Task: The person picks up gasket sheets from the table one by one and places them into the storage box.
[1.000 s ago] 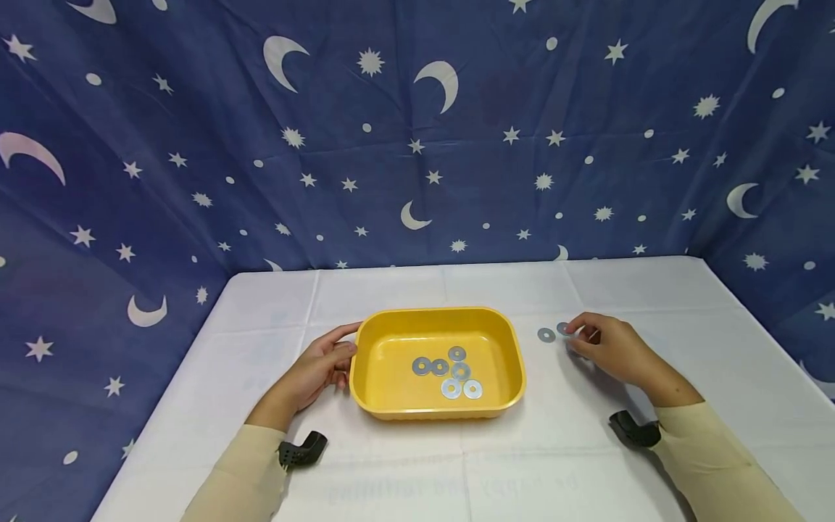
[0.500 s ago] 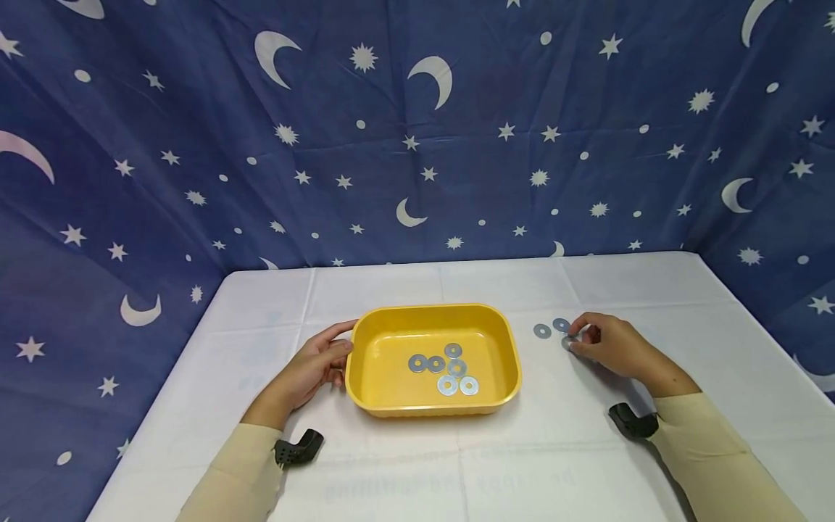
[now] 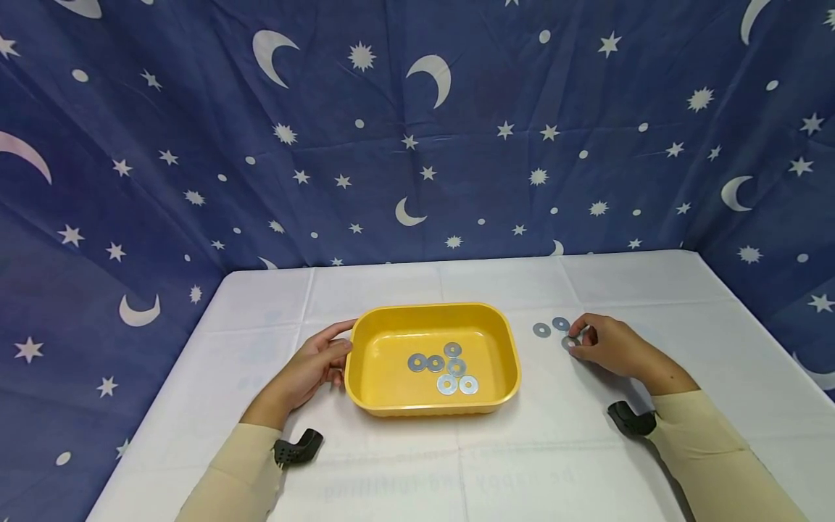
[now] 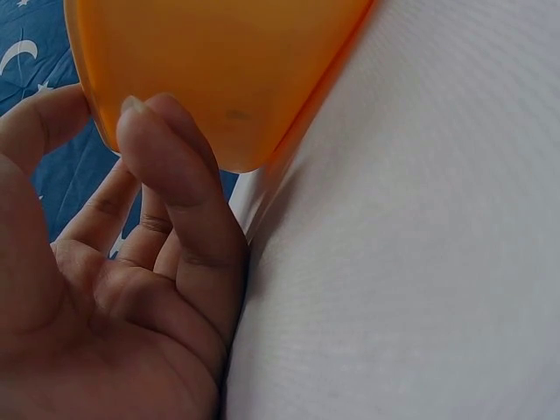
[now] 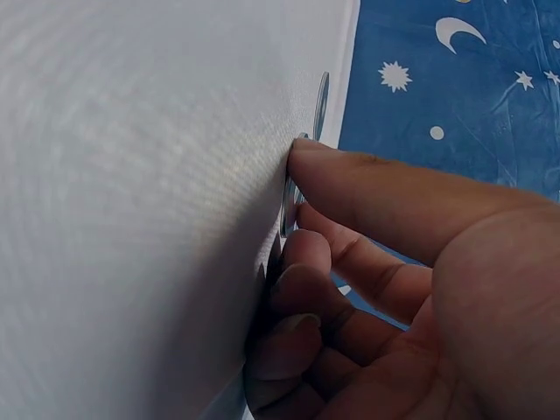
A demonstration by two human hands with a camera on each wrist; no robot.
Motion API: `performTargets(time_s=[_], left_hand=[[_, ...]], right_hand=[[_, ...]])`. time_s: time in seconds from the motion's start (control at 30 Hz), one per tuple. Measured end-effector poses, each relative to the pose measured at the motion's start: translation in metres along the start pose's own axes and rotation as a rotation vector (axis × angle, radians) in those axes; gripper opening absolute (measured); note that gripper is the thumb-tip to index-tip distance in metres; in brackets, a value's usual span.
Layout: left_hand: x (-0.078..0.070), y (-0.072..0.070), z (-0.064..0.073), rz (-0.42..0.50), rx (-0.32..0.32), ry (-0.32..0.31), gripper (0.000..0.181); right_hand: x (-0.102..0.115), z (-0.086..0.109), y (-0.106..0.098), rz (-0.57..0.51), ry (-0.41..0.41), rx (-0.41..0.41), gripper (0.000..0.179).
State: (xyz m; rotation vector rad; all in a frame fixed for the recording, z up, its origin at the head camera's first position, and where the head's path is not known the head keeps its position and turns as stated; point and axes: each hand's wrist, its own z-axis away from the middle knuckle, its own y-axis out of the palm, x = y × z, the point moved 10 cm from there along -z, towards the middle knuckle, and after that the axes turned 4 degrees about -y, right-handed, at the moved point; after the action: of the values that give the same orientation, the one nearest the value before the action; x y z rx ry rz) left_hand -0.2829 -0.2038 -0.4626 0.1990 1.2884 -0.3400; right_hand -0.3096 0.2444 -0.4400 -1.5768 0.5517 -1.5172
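My left hand [image 3: 312, 368] holds the left end of the yellow tray [image 3: 433, 407]. In the left wrist view its thumb lies at the tray's edge [image 4: 219, 79], with the other fingers bent beside the end. Several flat metal washers lie on the tray floor, one pair [image 3: 426, 363] touching side by side. To the right of the tray, my right hand [image 3: 609, 346] pinches a washer [image 3: 570, 343] between thumb and forefinger, low on the tabletop. The right wrist view shows that washer [image 5: 288, 210] edge-on under the thumb. Two more washers, a left one [image 3: 541, 330] and a farther one [image 3: 560, 324], lie close by.
A white cloth [image 3: 391, 471] covers the table. Behind it and at both sides hangs a blue curtain [image 3: 483, 181] with moons and stars. Black wrist mounts, one on the left [image 3: 298, 447] and one on the right [image 3: 631, 419], jut inward from the sleeves.
The right hand has drawn slightly right, so the farther washer, partly covered before, shows whole and the one at the fingertips has come into sight. The left hand stays at the tray.
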Motion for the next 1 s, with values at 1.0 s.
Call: performTargets(time_s=[1.0], left_hand=[[0.002,0.001,0.000,-0.007,-0.007,-0.011,0.056]], right_hand=[[0.015,0.002,0.002,-0.058,-0.087,0.012,0.028]])
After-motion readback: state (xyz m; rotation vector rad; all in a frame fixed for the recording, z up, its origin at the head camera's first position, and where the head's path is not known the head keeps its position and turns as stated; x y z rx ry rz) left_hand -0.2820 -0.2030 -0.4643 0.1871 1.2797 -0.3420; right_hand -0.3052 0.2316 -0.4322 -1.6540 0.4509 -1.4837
